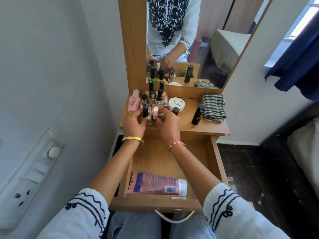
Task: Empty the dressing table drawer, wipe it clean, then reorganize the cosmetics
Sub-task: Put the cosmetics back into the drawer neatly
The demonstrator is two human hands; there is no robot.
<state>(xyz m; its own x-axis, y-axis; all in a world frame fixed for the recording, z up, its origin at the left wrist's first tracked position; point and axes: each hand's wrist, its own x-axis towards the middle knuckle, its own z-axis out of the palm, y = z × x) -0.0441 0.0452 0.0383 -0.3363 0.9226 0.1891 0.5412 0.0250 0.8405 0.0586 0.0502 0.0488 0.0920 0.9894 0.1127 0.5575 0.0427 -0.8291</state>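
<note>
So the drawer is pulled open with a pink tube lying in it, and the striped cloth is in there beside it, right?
Not quite. The drawer is open with the pink tube lying in it, but the striped cloth is not in there: the head view shows it on the tabletop, at the right, below the mirror.

Both hands [151, 123] gripping nail polish bottles [153, 100], open drawer [217, 157]

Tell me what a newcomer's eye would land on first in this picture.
First, the two hands, left hand and right hand, meeting over the cluster of nail polish bottles at the left of the dressing table top, below the mirror. Next, the open drawer beneath, holding just a pink tube lying at its front. A striped cloth sits at the right of the top.
</note>
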